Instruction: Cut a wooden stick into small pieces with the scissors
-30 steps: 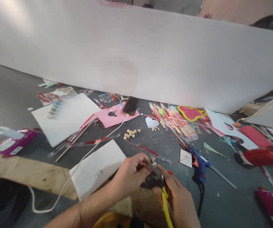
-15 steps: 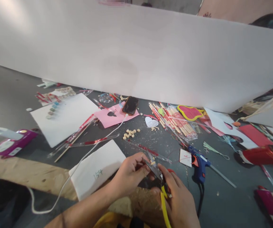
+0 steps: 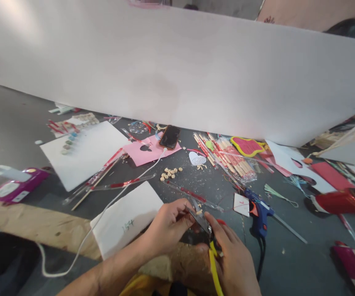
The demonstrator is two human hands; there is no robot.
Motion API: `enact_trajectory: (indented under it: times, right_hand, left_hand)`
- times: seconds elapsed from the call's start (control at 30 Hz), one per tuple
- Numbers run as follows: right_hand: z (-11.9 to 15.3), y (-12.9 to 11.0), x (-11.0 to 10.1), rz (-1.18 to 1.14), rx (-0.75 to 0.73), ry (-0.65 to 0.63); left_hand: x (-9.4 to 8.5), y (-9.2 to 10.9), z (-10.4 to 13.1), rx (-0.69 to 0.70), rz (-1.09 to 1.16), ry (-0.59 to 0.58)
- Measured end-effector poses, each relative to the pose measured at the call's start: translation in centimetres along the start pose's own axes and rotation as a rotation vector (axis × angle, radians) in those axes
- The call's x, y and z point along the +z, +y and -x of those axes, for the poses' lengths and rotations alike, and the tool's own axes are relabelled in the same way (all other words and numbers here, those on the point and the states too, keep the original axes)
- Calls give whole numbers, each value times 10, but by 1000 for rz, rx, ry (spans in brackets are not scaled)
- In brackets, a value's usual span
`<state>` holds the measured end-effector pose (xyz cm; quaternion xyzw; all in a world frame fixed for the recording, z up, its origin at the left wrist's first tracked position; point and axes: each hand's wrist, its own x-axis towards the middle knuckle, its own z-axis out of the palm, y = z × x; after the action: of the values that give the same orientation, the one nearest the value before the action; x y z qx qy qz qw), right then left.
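My right hand is closed around scissors with yellow handles, their grey blades parted and pointing up and to the left. A short pale wooden piece shows between the blades. My left hand is closed in a pinch beside the blades; what its fingertips hold is hidden. Beyond the hands lies a small heap of cut wooden bits. A clear wrapper with red print lies just past the blades.
A blue glue gun and a red can are on the right. Wrapped chopsticks and a phone on a white cable lie farther back. Left are a white board and a white pad. A white partition stands behind.
Almost nothing differs. Both hands and the scissors stay in the same place, with only a very slight shift of the view.
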<state>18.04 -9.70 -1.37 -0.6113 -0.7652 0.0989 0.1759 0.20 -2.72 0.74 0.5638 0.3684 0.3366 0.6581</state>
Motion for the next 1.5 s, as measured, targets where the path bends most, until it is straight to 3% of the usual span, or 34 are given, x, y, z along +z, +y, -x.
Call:
enact_trajectory:
  times: [0.17, 0.43, 0.53, 0.63, 0.8, 0.97, 1.13, 1.4, 1.5]
  right_hand:
    - [1, 0, 3, -7, 10, -12]
    - [6, 6, 3, 14, -52, -33]
    - [6, 7, 3, 1, -43, -28]
    - [4, 8, 4, -17, -4, -28]
    - [0, 7, 4, 7, 45, 5]
    - [0, 3, 4, -38, 52, -7]
    - [4, 4, 5, -95, 54, -34]
    - [6, 3, 0, -180, 10, -68]
    - [5, 3, 0, -214, 14, -81]
  left_hand:
    - [-1, 1, 0, 8, -81, 21]
    - [-10, -7, -9, -298, 326, -207]
    - [-10, -10, -10, -349, 407, -258]
    - [-4, -7, -9, -263, 252, -162]
    - [3, 1, -4, 12, -391, 131]
    - [4, -2, -1, 51, -515, 200]
    - [0, -1, -3, 0, -252, 92]
    - [-14, -10, -11, -325, 410, -232]
    - [-14, -12, -12, -349, 456, -280]
